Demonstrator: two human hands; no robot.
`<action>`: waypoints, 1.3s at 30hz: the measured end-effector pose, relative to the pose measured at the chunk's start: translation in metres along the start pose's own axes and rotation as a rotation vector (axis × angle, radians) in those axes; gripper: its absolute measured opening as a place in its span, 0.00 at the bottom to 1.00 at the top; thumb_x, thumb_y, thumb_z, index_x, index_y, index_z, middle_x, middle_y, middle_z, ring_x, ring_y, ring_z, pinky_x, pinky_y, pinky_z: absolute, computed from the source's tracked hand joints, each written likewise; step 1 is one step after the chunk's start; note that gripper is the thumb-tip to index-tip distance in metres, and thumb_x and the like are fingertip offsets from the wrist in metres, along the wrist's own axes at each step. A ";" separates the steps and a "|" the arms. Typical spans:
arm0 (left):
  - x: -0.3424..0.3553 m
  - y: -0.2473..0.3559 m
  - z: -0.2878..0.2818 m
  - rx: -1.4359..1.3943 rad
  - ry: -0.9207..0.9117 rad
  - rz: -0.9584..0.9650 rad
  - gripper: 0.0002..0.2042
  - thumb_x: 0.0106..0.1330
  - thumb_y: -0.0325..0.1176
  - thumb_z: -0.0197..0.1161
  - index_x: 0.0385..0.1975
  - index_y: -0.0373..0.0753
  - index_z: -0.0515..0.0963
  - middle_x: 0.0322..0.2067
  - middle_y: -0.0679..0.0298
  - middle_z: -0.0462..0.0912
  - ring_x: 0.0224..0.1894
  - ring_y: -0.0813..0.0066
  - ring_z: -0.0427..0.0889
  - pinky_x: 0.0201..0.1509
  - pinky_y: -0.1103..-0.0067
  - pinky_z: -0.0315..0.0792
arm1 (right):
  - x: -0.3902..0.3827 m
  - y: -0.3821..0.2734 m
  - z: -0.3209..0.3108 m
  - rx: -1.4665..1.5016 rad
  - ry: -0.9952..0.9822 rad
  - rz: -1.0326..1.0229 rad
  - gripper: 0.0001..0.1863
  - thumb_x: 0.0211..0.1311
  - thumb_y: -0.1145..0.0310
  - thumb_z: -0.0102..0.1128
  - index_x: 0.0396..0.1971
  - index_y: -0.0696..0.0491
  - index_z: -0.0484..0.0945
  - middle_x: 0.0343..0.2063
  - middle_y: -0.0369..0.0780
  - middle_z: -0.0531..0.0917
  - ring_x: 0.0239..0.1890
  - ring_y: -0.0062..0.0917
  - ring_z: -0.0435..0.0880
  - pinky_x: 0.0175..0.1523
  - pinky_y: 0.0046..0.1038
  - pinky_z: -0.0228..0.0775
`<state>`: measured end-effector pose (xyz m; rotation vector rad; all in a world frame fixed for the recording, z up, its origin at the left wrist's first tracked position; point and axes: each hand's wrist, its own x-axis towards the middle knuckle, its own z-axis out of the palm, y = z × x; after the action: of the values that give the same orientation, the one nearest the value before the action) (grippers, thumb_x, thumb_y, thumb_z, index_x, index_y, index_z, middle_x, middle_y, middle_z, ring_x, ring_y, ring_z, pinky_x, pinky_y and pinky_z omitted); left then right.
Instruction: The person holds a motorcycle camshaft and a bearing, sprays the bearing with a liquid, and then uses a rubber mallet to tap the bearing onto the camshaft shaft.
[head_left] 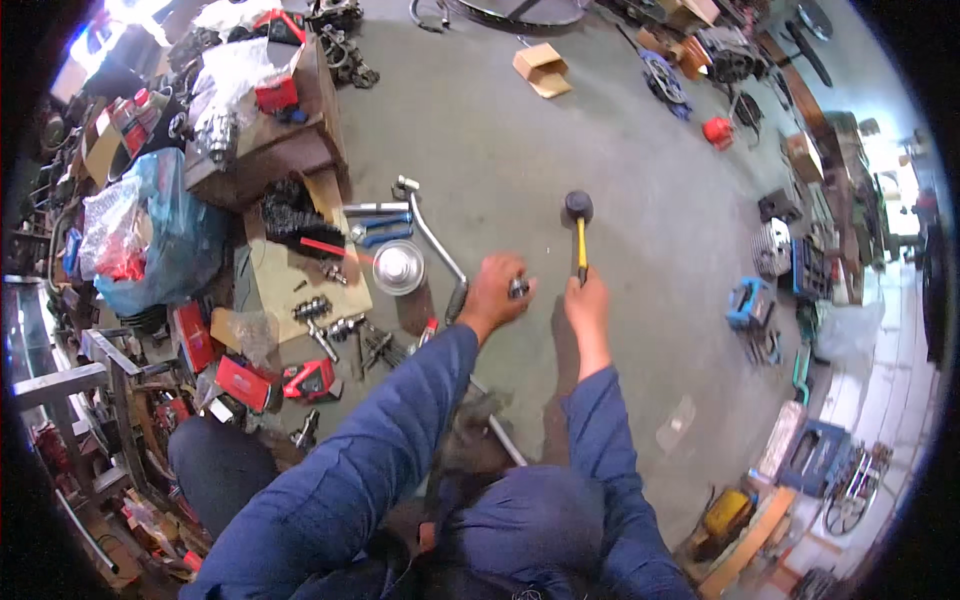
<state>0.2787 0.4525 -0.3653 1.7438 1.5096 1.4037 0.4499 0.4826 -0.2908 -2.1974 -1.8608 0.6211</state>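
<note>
My right hand [588,305] is wrapped round the lower handle of a mallet [581,235] with a dark round head and a yellow shaft, its head pointing away from me. Just left of it, my left hand [493,297] is closed round a small dark metal part [518,287], mostly hidden by the fingers. Beside that hand runs a long silver bar [432,235] with a bent end and a dark grip. A round silver can [398,267] stands farther left on the grey floor.
Left of the can, a cardboard sheet [285,285] carries metal shafts and small parts. Blue-handled pliers [385,230] lie above it. Red boxes [245,383] are near my knee. An open carton [543,70] sits far ahead; a blue tool [748,303] is at right.
</note>
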 end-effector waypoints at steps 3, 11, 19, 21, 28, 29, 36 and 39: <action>-0.021 0.008 -0.007 -0.070 -0.002 -0.056 0.13 0.56 0.34 0.70 0.33 0.38 0.73 0.38 0.55 0.78 0.44 0.50 0.75 0.49 0.62 0.70 | -0.109 0.018 -0.019 0.261 0.093 0.167 0.18 0.69 0.61 0.53 0.48 0.61 0.74 0.36 0.58 0.82 0.42 0.55 0.82 0.44 0.48 0.72; -0.082 0.019 -0.020 -0.118 0.015 -0.134 0.14 0.52 0.32 0.71 0.35 0.39 0.74 0.36 0.54 0.78 0.43 0.48 0.76 0.50 0.60 0.69 | -0.256 -0.025 -0.040 0.226 0.114 -0.230 0.23 0.70 0.67 0.52 0.64 0.50 0.69 0.30 0.52 0.82 0.32 0.51 0.83 0.36 0.46 0.74; -0.089 0.022 -0.039 -0.198 -0.246 -0.162 0.20 0.49 0.31 0.74 0.43 0.40 0.78 0.41 0.51 0.80 0.51 0.46 0.75 0.59 0.58 0.68 | -0.247 -0.022 -0.019 -0.031 0.014 -0.319 0.31 0.69 0.71 0.53 0.71 0.42 0.62 0.28 0.52 0.81 0.29 0.47 0.81 0.36 0.45 0.72; -0.089 0.024 -0.050 -0.220 -0.269 -0.137 0.21 0.50 0.30 0.73 0.45 0.39 0.78 0.44 0.51 0.80 0.52 0.46 0.75 0.60 0.59 0.67 | -0.245 -0.025 -0.026 -0.063 0.005 -0.318 0.30 0.69 0.71 0.54 0.71 0.43 0.63 0.27 0.52 0.80 0.28 0.46 0.81 0.36 0.44 0.73; -0.092 0.018 -0.059 -0.214 -0.388 -0.179 0.22 0.61 0.32 0.69 0.54 0.37 0.75 0.54 0.49 0.79 0.61 0.44 0.73 0.73 0.62 0.60 | -0.242 -0.043 -0.062 0.059 0.178 -0.437 0.28 0.69 0.68 0.56 0.69 0.47 0.67 0.26 0.49 0.80 0.25 0.43 0.81 0.33 0.42 0.74; -0.094 0.012 -0.066 -0.197 -0.378 -0.191 0.22 0.61 0.32 0.69 0.54 0.37 0.75 0.54 0.49 0.79 0.61 0.44 0.73 0.73 0.62 0.60 | -0.241 -0.058 -0.077 0.106 0.172 -0.406 0.28 0.69 0.71 0.56 0.68 0.54 0.65 0.26 0.49 0.80 0.24 0.38 0.81 0.30 0.36 0.74; -0.091 0.028 -0.065 -0.165 -0.301 -0.188 0.20 0.57 0.25 0.68 0.50 0.35 0.75 0.50 0.52 0.80 0.57 0.48 0.75 0.63 0.65 0.68 | -0.238 -0.038 -0.071 0.330 0.599 -0.636 0.28 0.69 0.71 0.55 0.68 0.60 0.63 0.26 0.47 0.82 0.21 0.41 0.81 0.28 0.36 0.74; -0.090 0.020 -0.058 -0.168 -0.383 -0.137 0.21 0.57 0.25 0.68 0.52 0.35 0.74 0.50 0.50 0.79 0.57 0.49 0.76 0.62 0.65 0.69 | -0.241 -0.015 -0.029 -0.072 0.287 -0.643 0.28 0.70 0.70 0.53 0.68 0.58 0.63 0.33 0.51 0.83 0.25 0.43 0.83 0.30 0.37 0.75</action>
<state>0.2472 0.3485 -0.3625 1.6559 1.2404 1.0253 0.4196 0.2539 -0.2136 -1.4696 -2.2600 0.1088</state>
